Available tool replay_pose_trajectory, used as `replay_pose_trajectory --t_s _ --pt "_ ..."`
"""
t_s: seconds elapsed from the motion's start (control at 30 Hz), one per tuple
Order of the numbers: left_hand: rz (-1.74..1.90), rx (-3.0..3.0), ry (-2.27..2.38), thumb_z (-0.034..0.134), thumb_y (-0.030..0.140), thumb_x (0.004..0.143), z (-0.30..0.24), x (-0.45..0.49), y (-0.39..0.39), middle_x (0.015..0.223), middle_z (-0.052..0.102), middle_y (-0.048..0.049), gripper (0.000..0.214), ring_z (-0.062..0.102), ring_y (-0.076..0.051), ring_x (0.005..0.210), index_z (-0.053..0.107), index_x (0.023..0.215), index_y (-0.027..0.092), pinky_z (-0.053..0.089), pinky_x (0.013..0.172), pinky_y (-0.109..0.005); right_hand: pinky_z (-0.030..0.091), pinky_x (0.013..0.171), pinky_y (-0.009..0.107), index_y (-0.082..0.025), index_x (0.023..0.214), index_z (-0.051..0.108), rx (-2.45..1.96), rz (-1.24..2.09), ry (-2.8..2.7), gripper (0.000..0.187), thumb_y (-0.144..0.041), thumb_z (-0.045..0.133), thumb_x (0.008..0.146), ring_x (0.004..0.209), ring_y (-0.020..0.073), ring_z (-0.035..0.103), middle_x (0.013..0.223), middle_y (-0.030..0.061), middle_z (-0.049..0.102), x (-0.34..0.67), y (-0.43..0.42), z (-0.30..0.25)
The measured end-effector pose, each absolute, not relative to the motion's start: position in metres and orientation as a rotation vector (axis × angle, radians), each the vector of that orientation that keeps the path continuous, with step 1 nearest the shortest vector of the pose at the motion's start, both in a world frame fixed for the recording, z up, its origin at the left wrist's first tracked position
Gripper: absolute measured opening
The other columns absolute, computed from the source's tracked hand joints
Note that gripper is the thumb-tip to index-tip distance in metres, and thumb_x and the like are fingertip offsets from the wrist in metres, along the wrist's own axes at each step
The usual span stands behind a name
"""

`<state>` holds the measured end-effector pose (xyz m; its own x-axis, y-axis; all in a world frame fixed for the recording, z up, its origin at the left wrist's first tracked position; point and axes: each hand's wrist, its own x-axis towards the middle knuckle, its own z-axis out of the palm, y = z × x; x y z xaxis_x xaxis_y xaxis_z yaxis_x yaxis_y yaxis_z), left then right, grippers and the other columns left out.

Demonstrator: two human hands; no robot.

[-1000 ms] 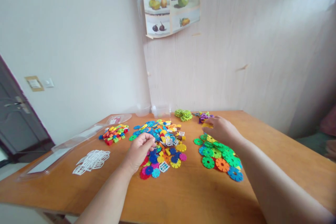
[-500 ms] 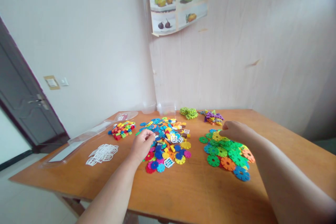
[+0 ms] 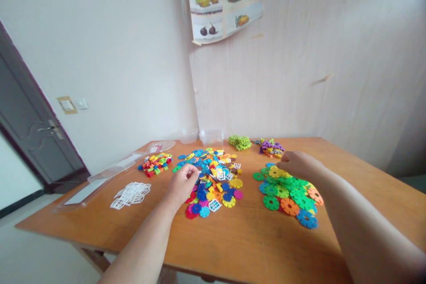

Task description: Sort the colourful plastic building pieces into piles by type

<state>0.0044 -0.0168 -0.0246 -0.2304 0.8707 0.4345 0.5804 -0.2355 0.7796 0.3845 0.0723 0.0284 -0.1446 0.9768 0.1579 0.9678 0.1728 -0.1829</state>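
Multicoloured discs (image 3: 289,191) partly behind right hand (image 3: 299,163) | fingers obscured, state unclear | left hand (image 3: 182,183): fingers together

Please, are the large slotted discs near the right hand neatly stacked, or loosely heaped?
Loosely heaped: the large slotted discs near the right hand overlap unevenly, with many edges sticking out.
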Motion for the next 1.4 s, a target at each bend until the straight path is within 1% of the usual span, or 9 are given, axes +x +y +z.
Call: replay_pose_trajectory --t_s 0.13,0.23,0.4,0.5,0.6,0.93,1.07,1.2,1.4 --pt "1.431 1.877 1.713 0.061 0.036 0.082 -0.026 0.008 -0.017 0.090 0.069 -0.0031 0.017 0.063 -0.020 0.087 0.067 0.088 0.021 0.049 0.084 -0.032 0.037 0.060 0.030 -0.021 0.092 0.071 -1.805 0.012 -2.188 0.030 -0.039 0.050 0.082 0.078 0.0246 0.064 0.087 0.0100 0.072 0.368 0.063 0.035" --pt "1.374 2.025 1.732 0.062 0.031 0.083 -0.027 0.013 -0.018 0.107 0.070 -0.0056 0.022 0.062 -0.023 0.105 0.070 0.101 0.023 0.046 0.099 -0.038 0.036 0.060 0.029 -0.022 0.092 0.071 -1.728 0.009 -2.203 0.029 -0.038 0.047 0.085 0.079 0.0227 0.065 0.092 0.0086 0.073 0.351 0.055 0.036" --pt "1.152 2.355 1.683 0.059 0.031 0.088 -0.026 0.025 -0.022 0.137 0.060 -0.0056 0.042 0.048 -0.026 0.130 0.065 0.129 0.030 0.032 0.114 -0.044 0.035 0.061 0.028 -0.022 0.095 0.069 -1.615 0.010 -2.271 0.025 -0.034 0.049 0.087 0.082 0.0214 0.066 0.094 0.0076 0.073 0.321 0.039 0.029" --pt "0.985 2.435 1.741 0.058 0.036 0.090 -0.027 0.029 -0.024 0.147 0.052 -0.0030 0.047 0.039 -0.030 0.138 0.059 0.136 0.036 0.026 0.116 -0.051 0.034 0.061 0.028 -0.023 0.097 0.068 -1.566 0.010 -2.328 0.025 -0.034 0.048 0.088 0.083 0.0221 0.066 0.094 0.0075 0.074 0.308 0.031 0.023" --pt "0.898 2.439 1.813 0.060 0.040 0.089 -0.030 0.028 -0.024 0.145 0.054 -0.0038 0.044 0.039 -0.033 0.136 0.062 0.133 0.036 0.026 0.113 -0.053 0.036 0.064 0.029 -0.023 0.099 0.068 -1.526 0.003 -2.377 0.026 -0.033 0.046 0.089 0.085 0.0227 0.067 0.097 0.0080 0.073 0.299 0.024 0.019" --pt "0.979 2.386 1.976 0.059 0.036 0.088 -0.030 0.019 -0.021 0.108 0.067 -0.0061 0.016 0.057 -0.026 0.110 0.068 0.095 0.024 0.040 0.098 -0.040 0.040 0.070 0.031 -0.022 0.101 0.068 -1.485 -0.009 -2.472 0.029 -0.035 0.044 0.091 0.092 0.0261 0.068 0.099 0.0101 0.074 0.290 0.017 0.013" --pt "1.021 2.431 1.962 0.054 0.037 0.092 -0.029 0.019 -0.019 0.124 0.064 -0.0076 0.030 0.053 -0.026 0.120 0.065 0.117 0.024 0.038 0.105 -0.041 0.041 0.070 0.031 -0.023 0.103 0.068 -1.489 -0.013 -2.484 0.030 -0.035 0.043 0.091 0.093 0.0259 0.068 0.100 0.0095 0.074 0.287 0.015 0.011" --pt "0.874 2.521 1.980 0.048 0.044 0.096 -0.030 0.025 -0.019 0.148 0.051 -0.0030 0.047 0.036 -0.029 0.140 0.052 0.141 0.034 0.027 0.115 -0.049 0.041 0.070 0.030 -0.023 0.104 0.068 -1.499 -0.013 -2.500 0.029 -0.033 0.045 0.089 0.093 0.0256 0.068 0.101 0.0096 0.074 0.283 0.014 0.009" --pt "0.731 2.568 1.988 0.047 0.048 0.096 -0.031 0.033 -0.020 0.144 0.056 0.0014 0.040 0.037 -0.032 0.139 0.058 0.134 0.043 0.028 0.112 -0.057 0.041 0.070 0.030 -0.022 0.104 0.069 -1.491 -0.024 -2.510 0.029 -0.032 0.046 0.089 0.092 0.0257 0.069 0.102 0.0102 0.075 0.279 0.012 0.007"
